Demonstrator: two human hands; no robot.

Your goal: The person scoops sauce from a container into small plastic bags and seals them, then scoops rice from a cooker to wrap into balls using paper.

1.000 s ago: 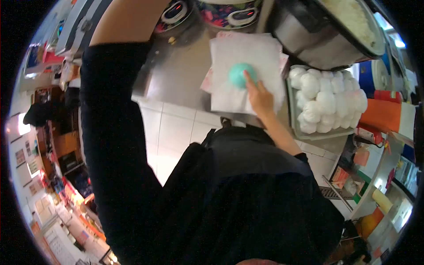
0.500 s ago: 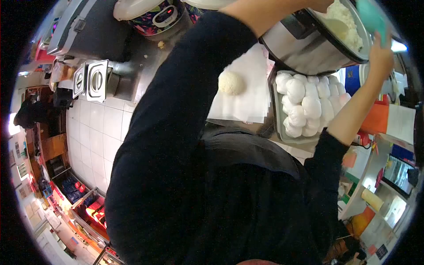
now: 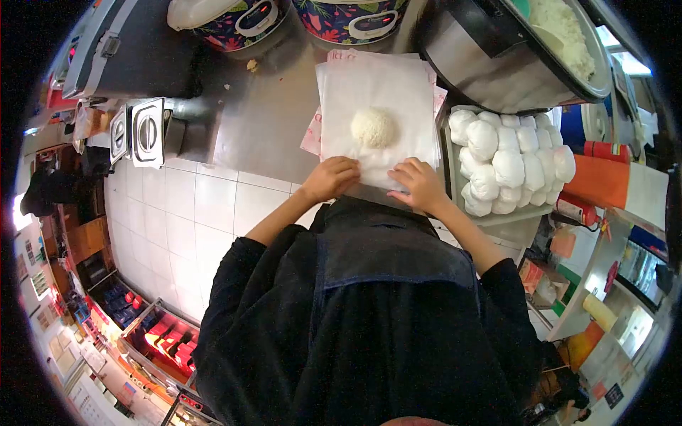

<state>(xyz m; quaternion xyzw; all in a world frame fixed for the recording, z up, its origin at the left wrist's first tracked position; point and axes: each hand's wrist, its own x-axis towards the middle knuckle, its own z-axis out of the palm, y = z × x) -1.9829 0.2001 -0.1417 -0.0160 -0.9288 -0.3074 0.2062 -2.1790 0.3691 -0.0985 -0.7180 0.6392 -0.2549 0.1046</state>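
Observation:
A round mound of white rice (image 3: 374,128) sits on the top sheet of a stack of white wrapping paper (image 3: 408,82). My left hand (image 3: 332,177) has its fingertips closed on the near edge of that sheet. On the same edge, to the right, my right hand (image 3: 419,183) pinches the paper, its thumb toward me. Between the hands the edge looks slightly raised and creased. To the right, a tray (image 3: 490,220) holds several rounded white wrapped bundles (image 3: 509,167).
A large cooker (image 3: 490,60) full of rice stands at upper right, a teal utensil (image 3: 523,7) partly showing in it. Two flowered pots (image 3: 348,21) line the back of the steel counter (image 3: 263,117). Lidded metal containers (image 3: 148,135) and a grey case (image 3: 135,57) are on the left.
Both hands have come down from the rice cooker to the near edge of the paper. The teal utensil is out of my right hand. The rice mound stays on the sheet.

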